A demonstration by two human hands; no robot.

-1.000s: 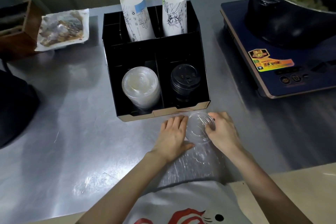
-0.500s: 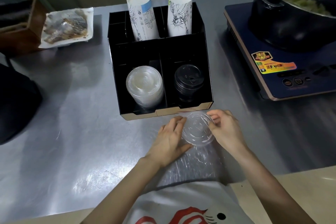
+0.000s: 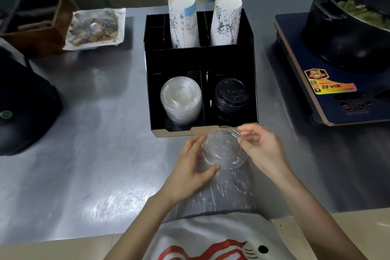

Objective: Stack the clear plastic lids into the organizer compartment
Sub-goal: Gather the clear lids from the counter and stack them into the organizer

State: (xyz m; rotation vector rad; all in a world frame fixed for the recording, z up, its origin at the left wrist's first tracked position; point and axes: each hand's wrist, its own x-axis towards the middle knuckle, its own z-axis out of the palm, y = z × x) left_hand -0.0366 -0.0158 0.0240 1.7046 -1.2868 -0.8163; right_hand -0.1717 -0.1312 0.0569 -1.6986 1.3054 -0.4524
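Just in front of the organizer's near edge, the fingertips of the right hand (image 3: 261,148) pinch the far-right rim of a clear plastic lid (image 3: 224,147), while the left hand (image 3: 191,163) cups its left side, fingers curled along the rim and thumb under the near edge, so both hands are clamped on this one lid. It is tilted, far edge raised, and held just above the steel table (image 3: 95,154); whether a second lid is nested under it cannot be told through the clear plastic. Below it lies a crinkled clear sleeve (image 3: 223,194), which may hold more lids. In the organizer (image 3: 200,59) the front-left compartment already carries a leaning stack of clear lids (image 3: 180,97), so the task looks well along, with this lid yet to go on top. The front-right compartment holds black lids (image 3: 231,96), just beside the target, a place to avoid. Behind stand two paper cup stacks (image 3: 183,21), clear of the path. The low front wall is the only thing to lift over. To the right sits an induction cooker (image 3: 329,91) bearing a black pot (image 3: 348,27); to the left are a wrapped food tray (image 3: 95,27) and a wooden box (image 3: 35,21), all well apart.
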